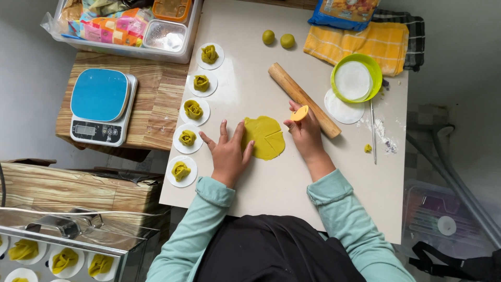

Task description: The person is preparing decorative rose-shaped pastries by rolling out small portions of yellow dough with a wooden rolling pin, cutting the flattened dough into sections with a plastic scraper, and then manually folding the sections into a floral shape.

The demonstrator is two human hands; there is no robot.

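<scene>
A flat round sheet of yellow-green dough [266, 137] lies on the white board [271, 183], with cut lines showing in its right side. My left hand [227, 151] rests flat with fingers spread, its fingertips pressing the sheet's left edge. My right hand [307, 133] is at the sheet's right edge and grips a small yellow cutter [299, 113]. A wooden rolling pin [303, 99] lies diagonally just behind my right hand.
Several rose-shaped dough pieces on white discs [188, 138] line the board's left edge. Two dough balls [277, 39] sit at the back. A green bowl [356, 78], yellow cloth [360, 44], thin stick [372, 130], blue scale [102, 106] and a tub of packets [130, 26] surround the board.
</scene>
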